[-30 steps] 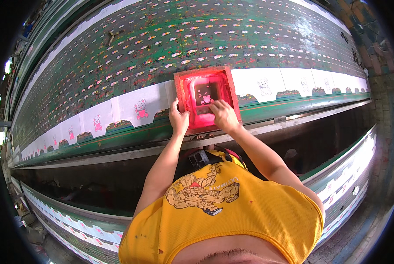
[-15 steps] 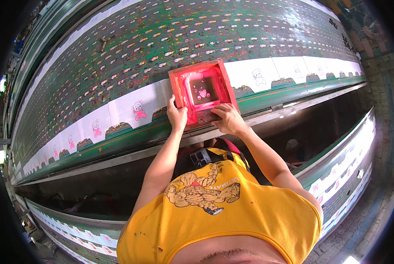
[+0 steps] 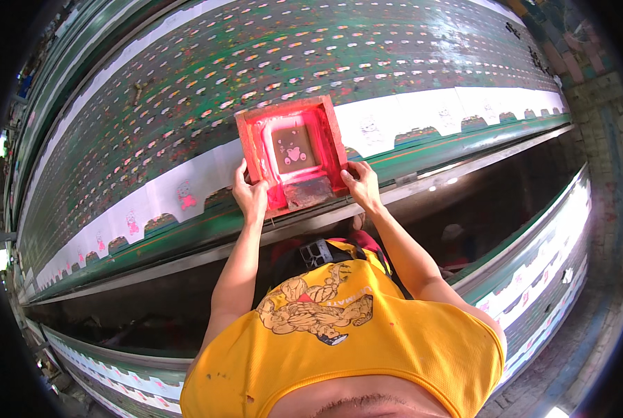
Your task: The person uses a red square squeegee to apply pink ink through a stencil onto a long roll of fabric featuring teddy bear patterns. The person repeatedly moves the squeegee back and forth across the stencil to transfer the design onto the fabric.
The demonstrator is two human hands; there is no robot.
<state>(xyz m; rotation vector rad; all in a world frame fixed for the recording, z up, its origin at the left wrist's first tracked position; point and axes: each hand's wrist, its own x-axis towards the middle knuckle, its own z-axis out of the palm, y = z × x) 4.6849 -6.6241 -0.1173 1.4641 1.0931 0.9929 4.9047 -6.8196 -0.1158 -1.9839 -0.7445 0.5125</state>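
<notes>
A red-stained, box-like screen-printing frame [image 3: 335, 132] sits over a strip of white paper [image 3: 409, 132] along the table's near edge. Pale bear-part shapes show in its dark mesh window [image 3: 294, 148]. My left hand [image 3: 251, 196] grips the near left corner, thumb on top. On the near right side, my right hand [image 3: 362, 185] has thumb and fingers closed on the frame's rail. A grey-brown flat block [image 3: 308, 193] lies inside the frame's near end; its kind is hard to tell. Left of the frame the bears [image 3: 186, 196] carry pink fill; to the right they are outlines [image 3: 370, 132].
The long green table [image 3: 207, 70] has rows of small coloured marks. A pale metal rail [image 3: 423, 180] runs along its near edge. Behind me stands another long table with printed strips [image 3: 534, 282]. A paved floor [image 3: 607, 132] lies at the right.
My right hand has shifted from the frame's near end to its right side rail. The whole view has slid, so frame and table appear further left. My left hand keeps its hold.
</notes>
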